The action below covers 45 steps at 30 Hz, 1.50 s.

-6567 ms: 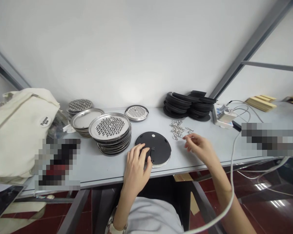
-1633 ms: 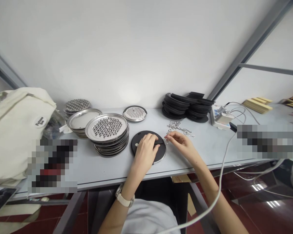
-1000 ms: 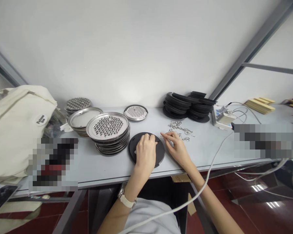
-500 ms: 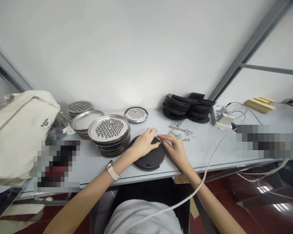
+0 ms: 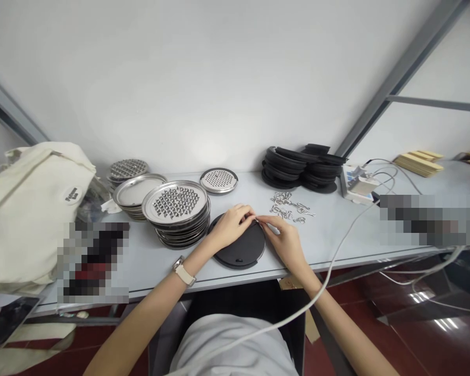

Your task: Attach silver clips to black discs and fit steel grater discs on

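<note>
A round black lid-like disc (image 5: pixel 241 249) with a small dark slot near its front edge lies flat on the table. My left hand (image 5: pixel 237 222) reaches over its far part, thumb and fingers closed in a pinch; what they hold is hidden. From the right, my right hand (image 5: pixel 282 237) pinches a small shiny metal piece at the disc's far right edge, the fingertips of both hands meeting there. That piece resembles the loose metal clasps (image 5: pixel 284 211) scattered just beyond. Left of the disc stands a stack of round metal grater plates (image 5: pixel 176 203), the top one with raised teeth.
More metal plates (image 5: pixel 139 190) are stacked at the back left, and a perforated grater disc (image 5: pixel 219 180) lies near the wall. Black curved parts (image 5: pixel 285 167) are piled at the back right, beside a power strip (image 5: pixel 358 185). A white cable (image 5: pixel 329 271) hangs across the front; a cream bag (image 5: pixel 35 209) sits left.
My left fingers have closed and moved right to meet my right fingertips at the disc's edge. The disc stays in place; the view has shifted slightly.
</note>
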Each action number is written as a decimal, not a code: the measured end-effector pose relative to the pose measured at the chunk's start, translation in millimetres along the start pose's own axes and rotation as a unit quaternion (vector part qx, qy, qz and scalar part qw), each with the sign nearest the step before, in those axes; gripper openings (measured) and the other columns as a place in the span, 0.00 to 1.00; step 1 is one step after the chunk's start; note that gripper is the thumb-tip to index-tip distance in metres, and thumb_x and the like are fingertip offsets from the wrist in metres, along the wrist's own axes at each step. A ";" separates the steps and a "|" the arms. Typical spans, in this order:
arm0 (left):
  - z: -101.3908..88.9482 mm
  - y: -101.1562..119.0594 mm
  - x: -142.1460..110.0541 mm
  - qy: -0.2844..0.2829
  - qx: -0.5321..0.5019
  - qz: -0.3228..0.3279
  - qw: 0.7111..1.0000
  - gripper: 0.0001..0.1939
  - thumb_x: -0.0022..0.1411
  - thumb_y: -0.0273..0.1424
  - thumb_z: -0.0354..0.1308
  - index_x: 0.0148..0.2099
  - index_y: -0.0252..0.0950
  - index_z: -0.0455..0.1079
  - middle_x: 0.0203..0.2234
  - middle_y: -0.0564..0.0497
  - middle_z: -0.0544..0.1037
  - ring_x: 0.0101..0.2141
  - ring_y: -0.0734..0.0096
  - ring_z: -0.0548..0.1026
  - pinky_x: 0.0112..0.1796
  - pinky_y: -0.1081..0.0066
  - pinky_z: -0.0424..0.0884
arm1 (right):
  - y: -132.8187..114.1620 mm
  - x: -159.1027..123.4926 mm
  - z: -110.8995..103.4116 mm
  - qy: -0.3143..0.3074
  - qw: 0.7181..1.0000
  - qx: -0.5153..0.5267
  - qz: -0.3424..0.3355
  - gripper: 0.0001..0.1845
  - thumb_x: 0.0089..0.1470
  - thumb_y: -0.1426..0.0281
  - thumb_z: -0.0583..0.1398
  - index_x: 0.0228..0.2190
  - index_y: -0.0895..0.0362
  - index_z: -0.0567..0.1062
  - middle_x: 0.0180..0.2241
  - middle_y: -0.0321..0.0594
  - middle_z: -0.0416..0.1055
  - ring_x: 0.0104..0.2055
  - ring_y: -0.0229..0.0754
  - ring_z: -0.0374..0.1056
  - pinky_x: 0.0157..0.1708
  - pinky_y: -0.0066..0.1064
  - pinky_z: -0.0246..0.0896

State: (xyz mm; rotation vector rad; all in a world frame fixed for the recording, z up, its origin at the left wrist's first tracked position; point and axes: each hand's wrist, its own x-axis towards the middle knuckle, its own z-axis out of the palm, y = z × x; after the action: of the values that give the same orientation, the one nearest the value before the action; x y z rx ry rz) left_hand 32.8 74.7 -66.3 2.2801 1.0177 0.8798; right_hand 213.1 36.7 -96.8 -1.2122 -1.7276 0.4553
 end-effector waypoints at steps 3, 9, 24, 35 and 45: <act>0.6 -1.7 0.8 -0.005 -0.020 0.000 1.000 0.07 0.67 0.32 0.51 0.40 0.38 0.69 0.34 0.51 0.72 0.35 0.71 0.72 0.37 0.72 0.68 | -0.6 0.4 0.6 -0.001 1.000 0.004 -0.012 0.12 0.59 0.68 0.57 0.41 0.52 0.79 0.44 0.43 0.77 0.47 0.48 0.71 0.50 0.42 0.65; 1.4 -3.6 0.5 0.009 0.004 0.004 1.000 0.08 0.67 0.28 0.47 0.39 0.37 0.68 0.33 0.51 0.71 0.35 0.70 0.70 0.39 0.70 0.67 | -2.6 1.4 -0.3 -0.035 0.999 0.007 -0.035 0.13 0.61 0.69 0.55 0.43 0.52 0.78 0.45 0.43 0.76 0.48 0.46 0.70 0.51 0.40 0.64; 2.0 -3.9 0.9 0.010 0.004 -0.011 1.000 0.06 0.63 0.26 0.52 0.37 0.36 0.70 0.33 0.51 0.69 0.32 0.73 0.70 0.36 0.72 0.67 | 4.7 7.6 -1.4 -0.042 0.995 0.084 0.041 0.10 0.59 0.65 0.59 0.38 0.56 0.77 0.39 0.43 0.76 0.43 0.45 0.71 0.46 0.38 0.65; 0.8 -1.3 -0.2 0.018 0.039 -0.011 0.999 0.09 0.65 0.26 0.49 0.38 0.36 0.71 0.35 0.50 0.71 0.35 0.70 0.72 0.40 0.69 0.68 | 10.6 7.3 0.1 -0.049 0.989 0.123 0.070 0.12 0.57 0.65 0.60 0.42 0.56 0.76 0.40 0.44 0.76 0.42 0.45 0.72 0.47 0.38 0.65; -1.2 11.5 -2.8 0.034 0.118 0.055 0.991 0.07 0.61 0.27 0.52 0.43 0.37 0.61 0.38 0.48 0.71 0.42 0.62 0.69 0.46 0.63 0.67 | 6.7 7.7 -3.2 -0.045 0.994 0.077 0.066 0.10 0.57 0.68 0.58 0.39 0.57 0.77 0.38 0.44 0.76 0.41 0.45 0.71 0.44 0.37 0.65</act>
State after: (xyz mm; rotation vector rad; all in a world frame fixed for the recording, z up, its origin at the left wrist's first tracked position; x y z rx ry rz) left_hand 35.8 65.8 -59.0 2.5408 1.0850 0.9309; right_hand 218.8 45.7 -96.4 -1.2149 -1.6606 0.7188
